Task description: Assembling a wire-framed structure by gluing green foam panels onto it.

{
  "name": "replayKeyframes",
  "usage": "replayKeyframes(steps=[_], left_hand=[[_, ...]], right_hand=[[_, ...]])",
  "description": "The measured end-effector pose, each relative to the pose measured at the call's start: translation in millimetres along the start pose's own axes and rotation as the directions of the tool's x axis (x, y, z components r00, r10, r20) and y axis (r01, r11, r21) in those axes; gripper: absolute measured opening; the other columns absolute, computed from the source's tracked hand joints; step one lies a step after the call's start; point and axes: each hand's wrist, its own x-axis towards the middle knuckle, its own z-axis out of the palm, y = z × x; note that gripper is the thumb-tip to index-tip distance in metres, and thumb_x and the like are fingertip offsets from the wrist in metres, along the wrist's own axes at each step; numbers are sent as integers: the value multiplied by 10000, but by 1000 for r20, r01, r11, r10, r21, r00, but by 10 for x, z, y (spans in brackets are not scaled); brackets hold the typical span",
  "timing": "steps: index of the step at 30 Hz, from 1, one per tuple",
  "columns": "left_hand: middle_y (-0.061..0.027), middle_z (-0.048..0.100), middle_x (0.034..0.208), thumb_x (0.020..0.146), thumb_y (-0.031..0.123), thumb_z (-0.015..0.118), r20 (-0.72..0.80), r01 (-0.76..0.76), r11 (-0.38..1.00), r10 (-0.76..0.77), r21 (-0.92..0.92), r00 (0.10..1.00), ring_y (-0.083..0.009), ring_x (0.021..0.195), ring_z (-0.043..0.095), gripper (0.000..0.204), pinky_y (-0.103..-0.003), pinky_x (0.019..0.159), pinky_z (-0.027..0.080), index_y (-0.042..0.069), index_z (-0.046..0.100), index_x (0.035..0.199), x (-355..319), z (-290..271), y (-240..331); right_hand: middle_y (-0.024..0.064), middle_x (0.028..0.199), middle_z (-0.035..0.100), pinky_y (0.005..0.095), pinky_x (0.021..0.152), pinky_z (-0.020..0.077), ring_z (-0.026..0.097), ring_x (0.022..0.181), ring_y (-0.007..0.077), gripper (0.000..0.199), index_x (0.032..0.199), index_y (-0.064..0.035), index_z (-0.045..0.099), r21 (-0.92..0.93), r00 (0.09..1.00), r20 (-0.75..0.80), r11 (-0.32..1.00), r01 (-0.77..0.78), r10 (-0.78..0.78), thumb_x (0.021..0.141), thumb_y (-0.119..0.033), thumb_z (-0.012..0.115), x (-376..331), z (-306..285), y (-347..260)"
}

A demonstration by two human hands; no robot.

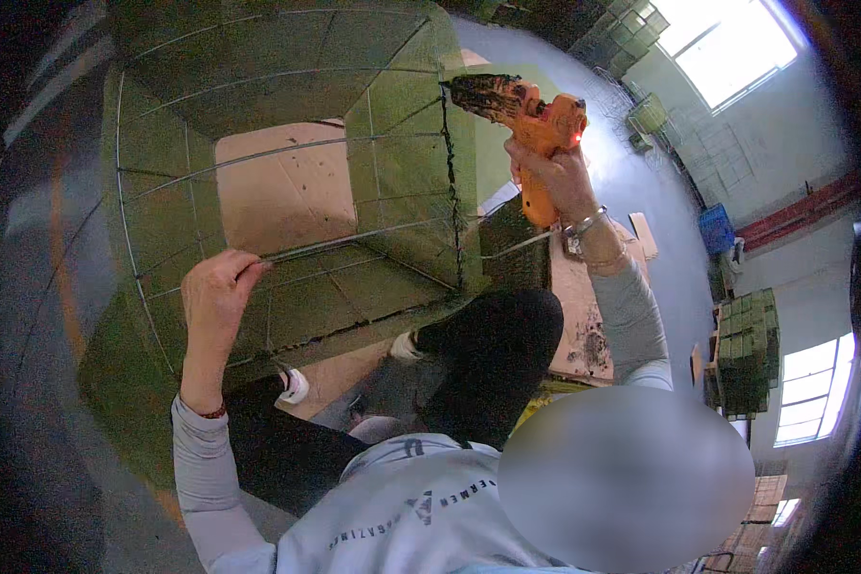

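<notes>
Green wire-framed box [407,143], left, seemed light: best held by wire rods [325,246]; left hand [218,287] pinched one, right hand [560,179] gripped glue gun [542,134].

Pale grey printed top [392,512]; black trousers [497,335]; silvery right-wrist bracelet [585,222].

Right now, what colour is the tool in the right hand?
The gun-shaped tool is orange, its front end smeared black, seen in the head view.
</notes>
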Motion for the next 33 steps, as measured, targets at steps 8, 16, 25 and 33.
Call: replayKeyframes(steps=[8,16,25,33], left_hand=[[-88,645,767,802,239,665,7,-11,1000,11,10,1000,-285,715,628,177,-369,625,469,63,686,801,3,-3,-16],[-90,646,757,802,252,666,9,-7,1000,7,9,1000,-289,686,626,191,-368,606,469,63,691,803,6,1,-9],[-88,649,756,795,236,673,16,9,1000,-9,10,1000,-276,680,629,181,-358,599,469,55,690,789,4,-9,3],[-96,649,769,803,236,662,13,-2,1000,2,17,1000,-292,710,631,186,-370,623,470,53,687,789,14,-30,30]], right_hand=[[13,693,581,258,515,460,552,566,108,228,963,-27,579,43,995,34,995,95,-96,817,-144,710,73,-2,-2],[13,704,593,261,527,460,554,573,103,227,937,-33,594,-34,997,-26,997,70,-71,817,-176,723,159,26,-28],[21,703,600,263,551,464,561,590,94,217,908,-42,609,-107,994,-93,993,53,-63,817,-206,718,76,75,-89],[12,726,609,260,552,465,565,602,104,222,932,-18,611,-18,994,-61,996,91,-92,802,-155,726,-29,5,52]])
